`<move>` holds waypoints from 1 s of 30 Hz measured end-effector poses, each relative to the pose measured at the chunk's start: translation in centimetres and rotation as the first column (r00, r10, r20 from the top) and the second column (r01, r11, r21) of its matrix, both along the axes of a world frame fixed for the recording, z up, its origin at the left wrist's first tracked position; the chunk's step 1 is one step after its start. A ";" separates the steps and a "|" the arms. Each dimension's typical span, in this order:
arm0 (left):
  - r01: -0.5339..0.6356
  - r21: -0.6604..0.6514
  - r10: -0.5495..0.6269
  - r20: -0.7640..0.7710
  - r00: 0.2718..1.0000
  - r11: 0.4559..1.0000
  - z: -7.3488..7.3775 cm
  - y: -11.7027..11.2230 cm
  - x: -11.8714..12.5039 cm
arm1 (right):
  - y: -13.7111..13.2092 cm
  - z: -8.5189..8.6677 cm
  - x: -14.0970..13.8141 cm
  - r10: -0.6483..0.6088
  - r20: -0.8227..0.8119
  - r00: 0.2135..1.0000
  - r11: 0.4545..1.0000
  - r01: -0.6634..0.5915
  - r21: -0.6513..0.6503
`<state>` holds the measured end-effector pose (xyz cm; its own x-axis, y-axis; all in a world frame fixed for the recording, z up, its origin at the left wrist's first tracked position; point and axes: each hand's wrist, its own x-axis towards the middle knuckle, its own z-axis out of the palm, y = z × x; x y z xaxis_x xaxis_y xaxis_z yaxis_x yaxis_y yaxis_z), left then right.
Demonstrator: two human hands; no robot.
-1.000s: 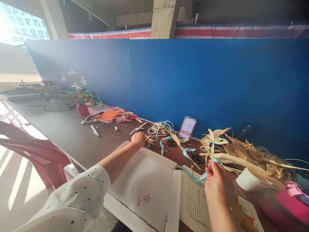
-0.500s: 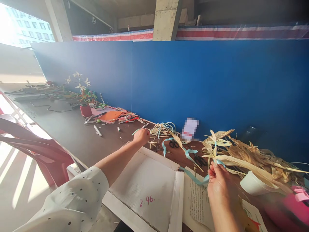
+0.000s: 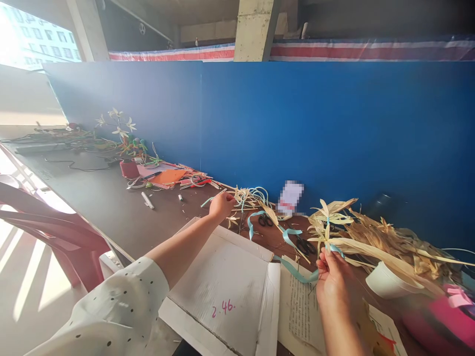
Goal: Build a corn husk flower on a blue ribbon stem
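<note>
My right hand (image 3: 331, 271) pinches the lower end of a pale corn husk flower (image 3: 327, 232), with light blue ribbon tied at its middle. More of that blue ribbon (image 3: 297, 271) trails leftward from the hand over a printed sheet. Reaching past the cardboard, my left hand (image 3: 221, 205) has its fingers drawn together beside a bundle of pale husk pieces (image 3: 247, 197) and light green cords. Whatever those fingers grip, if anything, is hidden. A small husk flower (image 3: 232, 221) lies just under the left hand. Two black scissors (image 3: 265, 220) rest between the hands.
A flat white cardboard box (image 3: 226, 287) marked "2.46." lies in front. Dry corn husks (image 3: 404, 237) pile up at right, behind a white cup (image 3: 389, 282) and a pink object (image 3: 434, 319). Blue panels (image 3: 334, 123) border the table's back. Red chairs (image 3: 67, 247) stand at left.
My left hand has turned slightly, its fingers now pointing more to the right, toward the husk bundle. The right hand keeps its pinch on the corn husk flower. The view has shifted a little.
</note>
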<state>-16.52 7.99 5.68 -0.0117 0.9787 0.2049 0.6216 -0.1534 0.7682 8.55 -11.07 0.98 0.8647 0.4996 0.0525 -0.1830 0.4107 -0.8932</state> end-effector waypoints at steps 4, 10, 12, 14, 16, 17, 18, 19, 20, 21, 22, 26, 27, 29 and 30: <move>-0.021 -0.005 0.021 0.134 0.991 1.000 -0.7 -0.1 0.3 | 0.1 -0.1 0.1 -0.006 -0.019 1.000 1.000 0.007 0.012; 0.076 0.037 -0.084 0.298 0.951 0.996 -1.5 -2.1 2.7 | 0.3 -0.6 0.5 0.007 0.022 1.000 1.000 -0.008 0.007; 0.107 0.029 -0.111 0.337 0.935 0.994 -1.6 -3.0 3.8 | 0.3 -0.6 0.6 0.009 0.006 1.000 1.000 -0.009 0.013; 0.127 0.021 -0.126 0.385 0.914 0.992 -1.6 -3.8 4.8 | 0.3 -0.4 0.5 0.005 -0.016 1.000 1.000 -0.005 0.016; 0.150 0.008 -0.137 0.448 0.884 0.989 -1.6 -4.6 5.8 | 0.1 0.0 0.3 0.000 -0.039 0.999 1.000 0.001 0.013; 0.157 0.005 -0.140 0.476 0.868 0.988 -1.7 -5.0 6.2 | 0.1 0.1 0.2 0.002 -0.048 0.999 1.000 -0.001 0.010; 0.162 0.005 -0.143 0.501 0.854 0.987 -1.8 -5.4 6.7 | 0.0 0.3 0.1 0.007 -0.051 0.999 1.000 -0.007 0.005; 0.171 0.004 -0.148 0.522 0.840 0.985 -1.9 -5.8 7.1 | 0.0 0.4 0.0 0.009 -0.050 0.999 1.000 -0.009 -0.001; 0.180 0.004 -0.154 0.542 0.826 0.984 -2.0 -6.0 7.4 | -0.1 0.5 0.0 0.008 -0.046 0.999 1.000 -0.008 -0.004; 0.190 0.006 -0.161 0.560 0.813 0.982 -2.0 -6.2 7.7 | -0.1 0.5 -0.1 0.003 -0.041 0.999 1.000 -0.003 -0.003; 0.194 0.010 -0.164 0.577 0.800 0.981 -1.9 -6.3 7.9 | -0.1 0.6 -0.1 -0.007 -0.038 0.999 1.000 0.007 -0.001; 0.096 0.025 -0.089 0.655 0.750 0.995 -0.8 -5.0 7.6 | 0.0 0.5 -0.1 -0.035 -0.058 0.998 0.999 0.035 0.004; 0.042 0.039 -0.057 0.680 0.731 0.998 -0.5 -4.4 7.4 | 0.0 0.5 -0.1 -0.034 -0.066 0.997 0.999 0.034 0.004; -0.043 0.079 -0.025 0.705 0.709 0.996 -0.4 -3.3 6.8 | 0.1 0.5 -0.1 -0.024 -0.075 0.997 1.000 0.025 0.009; -0.084 0.089 -0.004 0.708 0.706 0.992 -0.5 -2.9 6.6 | 0.1 0.4 -0.1 -0.023 -0.075 0.997 1.000 0.024 0.013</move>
